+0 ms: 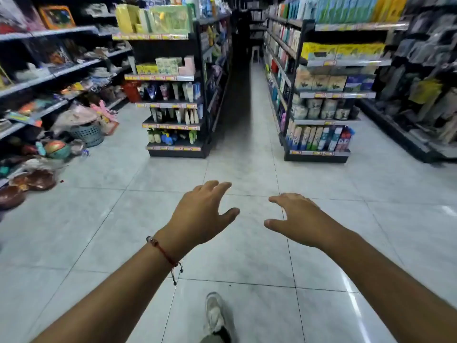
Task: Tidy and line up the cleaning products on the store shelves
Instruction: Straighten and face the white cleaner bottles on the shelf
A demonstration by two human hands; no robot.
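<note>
My left hand (pixel 202 214) and my right hand (pixel 294 216) are stretched out in front of me over the tiled floor, palms down, fingers spread and relaxed, holding nothing. A red string bracelet sits on my left wrist. Ahead stand two shelf ends: the left shelf unit (pixel 173 105) carries tubes, bottles and boxed goods, and the right shelf unit (pixel 321 107) holds boxes, pouches and upright packs. Both units are well beyond my hands' reach. The products are too small and blurred to identify.
A dark aisle (pixel 237 95) runs between the two units. Along the left wall, shelving (pixel 49 70) holds mixed goods, with a grey basket (pixel 86 134) and loose items on the floor. Dark shelving (pixel 420 82) lines the right. My shoe (pixel 215 315) is at the bottom.
</note>
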